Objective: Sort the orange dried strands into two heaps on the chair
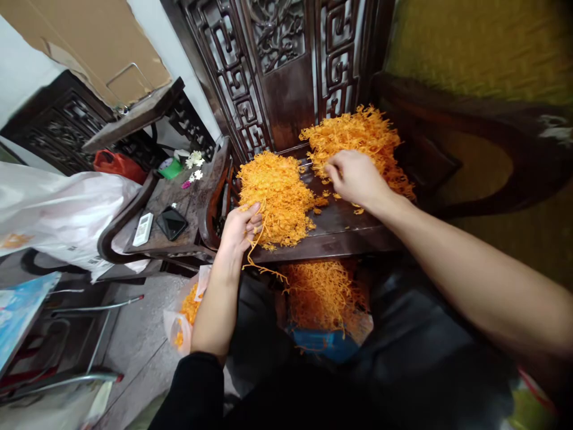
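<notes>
Apparently the sorting was half done: the left hand (242, 227) gripped orange strands (257, 251) by the near pile (277, 197); the right hand (353, 176) pinched at the far pile (358, 134).

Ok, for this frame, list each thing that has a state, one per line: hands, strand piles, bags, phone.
left hand: closed on a bundle of orange strands
right hand: fingers pinching at the far pile
near pile: heaped loose on the dark wooden seat
bag below: open, holding strands
phone: lying flat, screen dark
</notes>
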A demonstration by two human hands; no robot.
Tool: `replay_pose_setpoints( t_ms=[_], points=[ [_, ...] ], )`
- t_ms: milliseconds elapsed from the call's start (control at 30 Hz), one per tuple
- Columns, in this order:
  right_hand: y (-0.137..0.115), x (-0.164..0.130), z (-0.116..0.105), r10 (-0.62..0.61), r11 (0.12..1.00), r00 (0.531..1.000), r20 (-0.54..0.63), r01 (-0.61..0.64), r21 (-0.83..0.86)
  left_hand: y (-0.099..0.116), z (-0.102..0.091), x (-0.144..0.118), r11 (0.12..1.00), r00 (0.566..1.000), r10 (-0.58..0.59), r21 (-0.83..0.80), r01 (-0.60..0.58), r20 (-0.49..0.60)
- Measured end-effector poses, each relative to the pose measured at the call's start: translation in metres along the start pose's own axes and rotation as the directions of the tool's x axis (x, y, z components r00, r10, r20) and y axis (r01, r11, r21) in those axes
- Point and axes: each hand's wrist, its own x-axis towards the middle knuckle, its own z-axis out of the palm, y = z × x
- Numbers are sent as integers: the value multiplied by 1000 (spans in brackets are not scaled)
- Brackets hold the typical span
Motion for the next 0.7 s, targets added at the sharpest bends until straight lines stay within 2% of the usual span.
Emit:
replay_pose_setpoints(
  t_ms=[67,167,200,267,367,433,533,700],
  points=[
    [12,2,-2,153,987,988,-25,-154,-47,0,-3,0,1000,1000,-3,-16,3,16],
    [4,-7,4,292,954,954,69,-296,56,-5,1,4,1000,999,18,-14,-17,42],
    [-4,-12,8,280,946,951,132,-297,130,-7,4,5,1000,999,20,-10,-20,49],
    [-22,-21,15,176,925,948,266,-251,286,-11,12,8,1000,998,15,-6,-15,64],
    [-46,-29,22,49,879,931,363,-213,427,-15,22,11,1000,996,4,-11,-3,87],
    [-55,-32,23,28,865,933,359,-203,460,-17,28,12,1000,996,12,-12,-12,85],
    [-61,-35,24,-43,875,958,285,-102,473,-21,35,14,999,996,55,-6,-54,76],
    [-54,-35,28,-145,876,970,196,34,481,-24,41,15,997,993,72,-4,-72,91]
  ],
)
